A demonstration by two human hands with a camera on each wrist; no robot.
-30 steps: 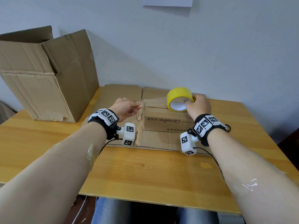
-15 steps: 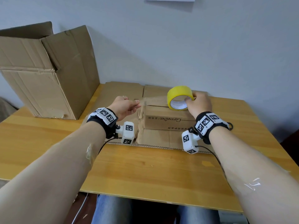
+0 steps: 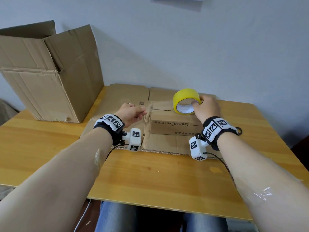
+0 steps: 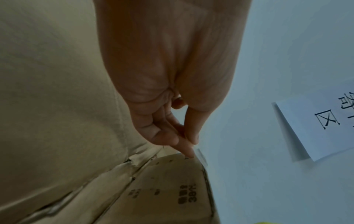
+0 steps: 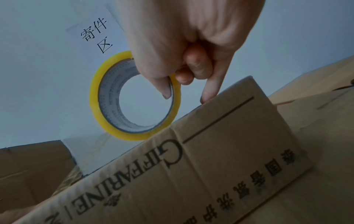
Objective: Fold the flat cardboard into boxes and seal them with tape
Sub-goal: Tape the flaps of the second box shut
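Observation:
A small folded cardboard box [image 3: 175, 126] [image 5: 220, 159] printed "GIFFARINE" stands on flat cardboard sheets [image 3: 123, 97] at the table's middle. My right hand [image 3: 206, 108] [image 5: 184, 63] grips a yellow tape roll [image 3: 184, 101] [image 5: 134, 97] standing on the box's top, thumb inside the core. A clear tape strip [image 3: 160, 105] [image 5: 90, 150] stretches left from the roll over the box top. My left hand [image 3: 132, 113] [image 4: 180, 133] pinches the strip's free end [image 4: 201, 156] at the box's left edge.
A large opened cardboard box [image 3: 48, 77] stands at the table's back left. The wooden table [image 3: 158, 178] reaches to the near edge. A white paper notice [image 4: 321, 125] [image 5: 91, 33] hangs on the wall behind. Cables trail from both wrist cameras.
The roll has settled lower onto the box top, and the stretched strip has come down with it. Both hands keep their holds in nearly the same places.

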